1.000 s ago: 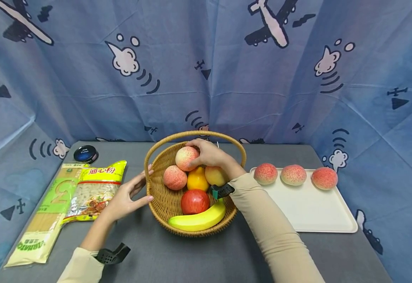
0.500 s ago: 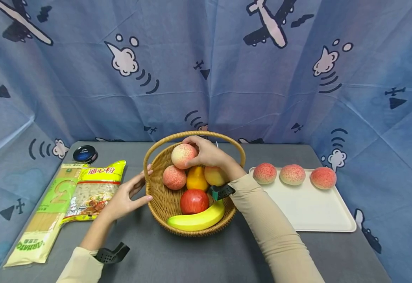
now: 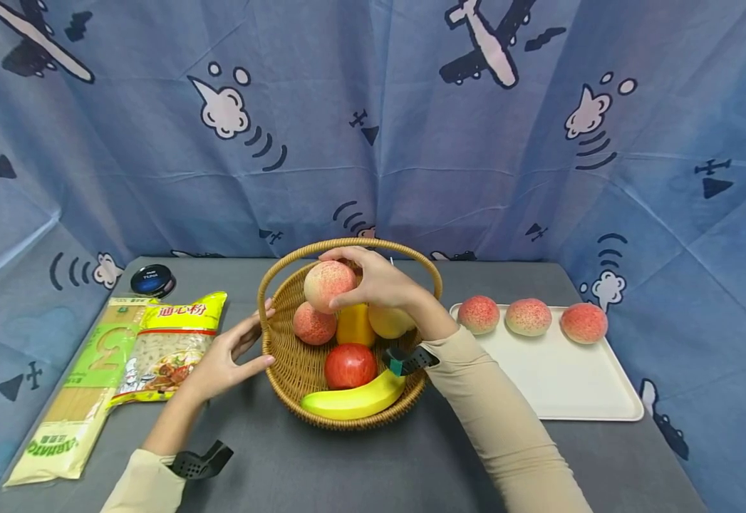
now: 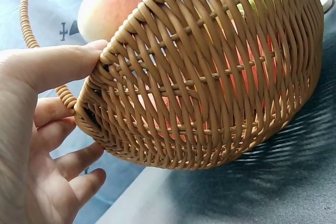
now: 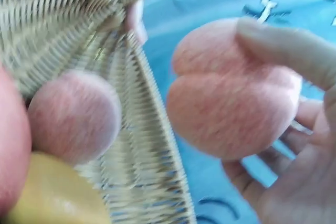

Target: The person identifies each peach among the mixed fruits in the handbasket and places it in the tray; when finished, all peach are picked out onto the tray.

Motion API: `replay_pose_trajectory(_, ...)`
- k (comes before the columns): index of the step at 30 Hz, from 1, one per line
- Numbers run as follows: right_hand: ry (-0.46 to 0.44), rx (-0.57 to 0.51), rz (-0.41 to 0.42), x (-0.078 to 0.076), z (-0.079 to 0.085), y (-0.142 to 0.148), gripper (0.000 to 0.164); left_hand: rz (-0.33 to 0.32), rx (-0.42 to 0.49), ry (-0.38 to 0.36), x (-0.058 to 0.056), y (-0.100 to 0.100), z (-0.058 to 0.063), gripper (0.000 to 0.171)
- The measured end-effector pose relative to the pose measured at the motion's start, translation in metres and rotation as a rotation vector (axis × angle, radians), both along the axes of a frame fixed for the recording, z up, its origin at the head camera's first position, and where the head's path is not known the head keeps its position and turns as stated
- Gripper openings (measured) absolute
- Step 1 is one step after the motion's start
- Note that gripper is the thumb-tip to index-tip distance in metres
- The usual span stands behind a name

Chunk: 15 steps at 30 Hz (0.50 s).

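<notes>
My right hand (image 3: 385,281) holds a pale pink peach (image 3: 326,286) between thumb and fingers, above the back left of a wicker basket (image 3: 289,392). In the right wrist view the held peach (image 5: 231,98) shows its crease, with the thumb across its top. My left hand (image 4: 50,145) holds the basket's left rim by the handle's base, thumb on one side and fingers on the other. Inside the basket are another peach (image 3: 312,328), an orange-yellow fruit (image 3: 355,328), a pale yellow round fruit (image 3: 390,323), a red apple (image 3: 350,366) and a banana (image 3: 356,399).
At right, a white tray (image 3: 578,388) bears three peaches along its back edge, one a red-pink peach (image 3: 584,323). Left of the basket lie a yellow pasta bag (image 3: 167,349), a long noodle pack (image 3: 68,406) and a dark round tin (image 3: 152,280). The basket handle (image 3: 347,242) arches overhead.
The right hand has shifted the held peach slightly left and toward me, so it now overlaps the other peach in the head view. The left hand stays at the basket's rim.
</notes>
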State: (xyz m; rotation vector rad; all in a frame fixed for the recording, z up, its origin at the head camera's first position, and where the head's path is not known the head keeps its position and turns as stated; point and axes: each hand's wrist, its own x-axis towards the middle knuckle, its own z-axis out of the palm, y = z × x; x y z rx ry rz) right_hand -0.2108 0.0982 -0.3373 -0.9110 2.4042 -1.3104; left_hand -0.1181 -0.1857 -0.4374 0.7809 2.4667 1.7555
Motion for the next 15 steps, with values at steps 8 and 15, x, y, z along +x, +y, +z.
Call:
replay_pose_trajectory(8,0.082,-0.008,0.007,0.039,0.017,0.021,0.069,-0.004,-0.004,-0.008,0.000,-0.001,-0.001,0.069)
replay_pose_trajectory(15,0.154,-0.162,-0.064,0.076,0.012,0.056,0.071,-0.011,0.012,-0.010,0.000,-0.001,-0.001,0.071)
